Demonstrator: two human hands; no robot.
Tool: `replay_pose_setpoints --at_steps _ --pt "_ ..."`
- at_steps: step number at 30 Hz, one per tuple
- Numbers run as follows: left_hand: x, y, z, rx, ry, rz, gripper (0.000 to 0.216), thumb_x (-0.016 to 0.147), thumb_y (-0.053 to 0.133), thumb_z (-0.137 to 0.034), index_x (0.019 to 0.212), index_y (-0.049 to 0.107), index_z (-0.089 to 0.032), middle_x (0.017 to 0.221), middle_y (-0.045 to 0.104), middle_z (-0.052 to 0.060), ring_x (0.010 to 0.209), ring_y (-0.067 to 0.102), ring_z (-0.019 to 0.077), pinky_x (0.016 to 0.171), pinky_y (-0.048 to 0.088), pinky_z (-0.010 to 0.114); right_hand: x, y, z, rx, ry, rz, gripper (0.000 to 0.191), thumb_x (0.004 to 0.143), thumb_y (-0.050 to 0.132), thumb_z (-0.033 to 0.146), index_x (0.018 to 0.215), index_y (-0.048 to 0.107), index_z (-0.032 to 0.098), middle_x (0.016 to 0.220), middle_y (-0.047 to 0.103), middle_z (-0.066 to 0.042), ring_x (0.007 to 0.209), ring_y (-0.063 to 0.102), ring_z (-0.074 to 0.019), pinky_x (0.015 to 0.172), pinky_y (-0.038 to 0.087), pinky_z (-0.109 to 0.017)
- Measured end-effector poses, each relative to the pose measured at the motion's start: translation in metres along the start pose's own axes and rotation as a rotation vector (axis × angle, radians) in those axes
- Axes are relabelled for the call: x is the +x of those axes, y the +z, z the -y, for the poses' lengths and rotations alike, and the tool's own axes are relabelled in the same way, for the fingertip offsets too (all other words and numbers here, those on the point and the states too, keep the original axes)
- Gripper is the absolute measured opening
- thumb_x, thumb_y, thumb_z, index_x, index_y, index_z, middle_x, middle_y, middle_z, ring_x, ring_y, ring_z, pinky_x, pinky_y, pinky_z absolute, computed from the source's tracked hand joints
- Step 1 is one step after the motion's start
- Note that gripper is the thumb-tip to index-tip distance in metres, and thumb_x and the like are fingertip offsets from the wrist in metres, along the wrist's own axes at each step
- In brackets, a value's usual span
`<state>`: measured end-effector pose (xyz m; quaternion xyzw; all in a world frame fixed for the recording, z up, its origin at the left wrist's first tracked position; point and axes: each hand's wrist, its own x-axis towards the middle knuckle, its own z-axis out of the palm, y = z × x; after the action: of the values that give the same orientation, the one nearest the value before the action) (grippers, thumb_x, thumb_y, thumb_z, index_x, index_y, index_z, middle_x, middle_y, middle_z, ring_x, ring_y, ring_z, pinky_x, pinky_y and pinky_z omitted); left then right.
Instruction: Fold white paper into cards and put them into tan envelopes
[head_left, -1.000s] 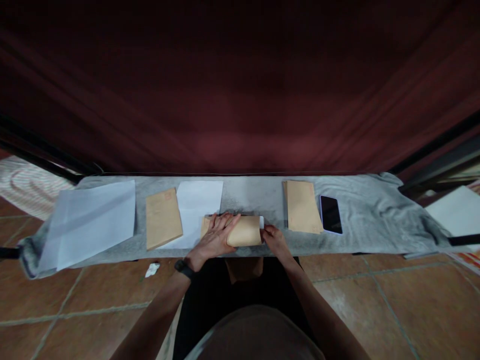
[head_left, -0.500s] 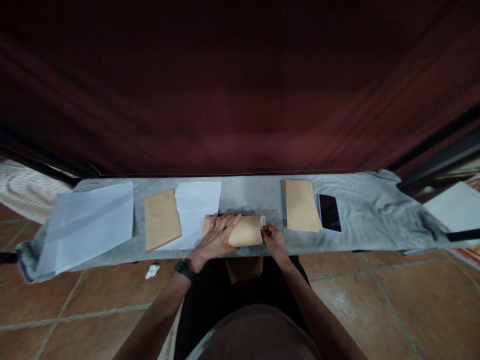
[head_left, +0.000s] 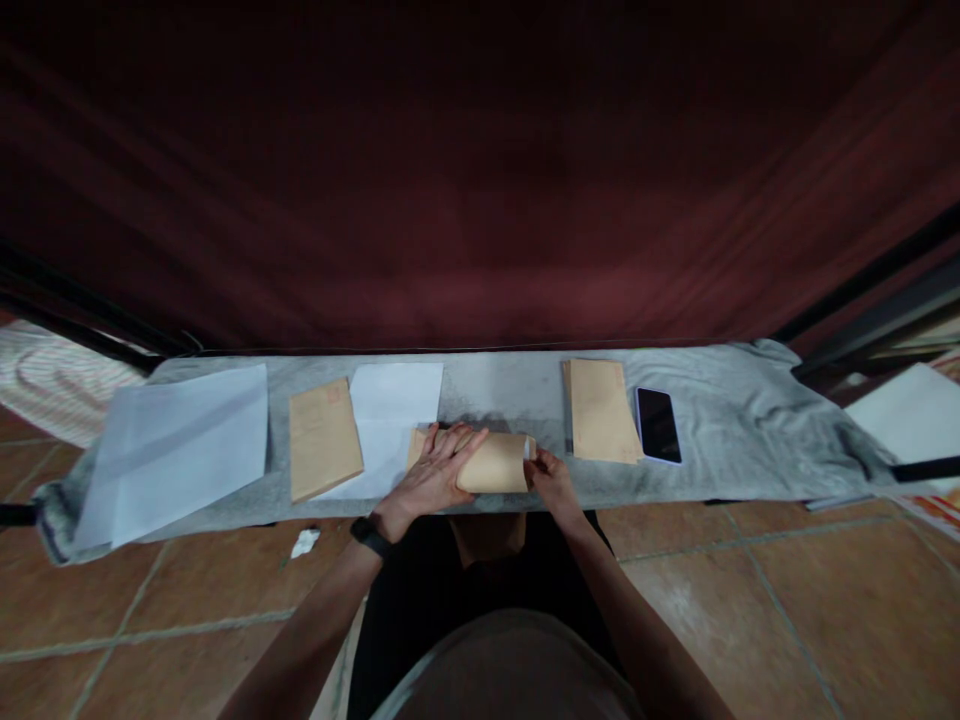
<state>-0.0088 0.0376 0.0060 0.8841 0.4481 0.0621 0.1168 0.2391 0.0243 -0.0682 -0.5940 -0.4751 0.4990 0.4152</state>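
A brown envelope (head_left: pixel 496 462) lies crosswise on the grey cloth (head_left: pixel 720 430) right in front of me. My left hand (head_left: pixel 435 472) rests flat on its left half, fingers stretched out, pressing it down. My right hand (head_left: pixel 550 477) is at the envelope's right end, fingers pinched on the flap, where a sliver of white paper (head_left: pixel 527 447) shows. A dark watch sits on my left wrist.
On the cloth lie a large white sheet (head_left: pixel 176 450) at the left, a brown envelope (head_left: pixel 322 438) overlapping another white sheet (head_left: pixel 394 410), a stack of brown envelopes (head_left: pixel 600 410) and a black phone (head_left: pixel 658 424) at the right. A dark red curtain hangs behind. Tiled floor lies below.
The white paper sticking out of the envelope's right end has shrunk to a sliver. My right hand's fingers have closed on the flap. My left hand has stayed put.
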Motion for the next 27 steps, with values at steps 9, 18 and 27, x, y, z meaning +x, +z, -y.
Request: replay_pose_setpoints --at_steps 9,18,27 --pt "0.003 0.0 0.0 0.006 0.025 0.024 0.115 0.073 0.081 -0.043 0.161 0.009 -0.025 0.16 0.032 0.016 0.151 0.02 0.0351 0.123 0.007 0.06 -0.002 0.0 -0.004 0.097 0.046 -0.032 0.024 0.074 0.062 0.045 0.073 0.063 0.022 0.068 0.068 0.0 0.064 0.062 -0.0176 0.058 0.049 -0.027" --pt "-0.004 0.027 -0.039 -0.676 -0.45 -0.495 0.081 0.088 0.067 -0.051 0.155 0.029 -0.026 0.16 0.033 0.014 0.148 0.031 0.0313 0.12 0.03 0.053 -0.008 -0.001 0.003 0.386 0.073 -0.186 0.032 0.072 0.064 0.049 0.09 0.063 0.022 0.088 0.074 -0.004 0.074 0.068 -0.0198 0.064 0.054 -0.03" --pt "0.032 0.057 -0.114 -1.881 -0.814 -0.467 0.041 0.073 0.085 -0.038 0.102 0.065 -0.016 0.096 0.074 0.007 0.077 0.073 0.0178 0.066 0.061 0.027 -0.02 0.021 0.012 0.581 0.045 -0.245 0.026 0.074 0.069 0.044 0.09 0.062 0.024 0.084 0.073 0.002 0.07 0.066 -0.0149 0.067 0.053 -0.028"
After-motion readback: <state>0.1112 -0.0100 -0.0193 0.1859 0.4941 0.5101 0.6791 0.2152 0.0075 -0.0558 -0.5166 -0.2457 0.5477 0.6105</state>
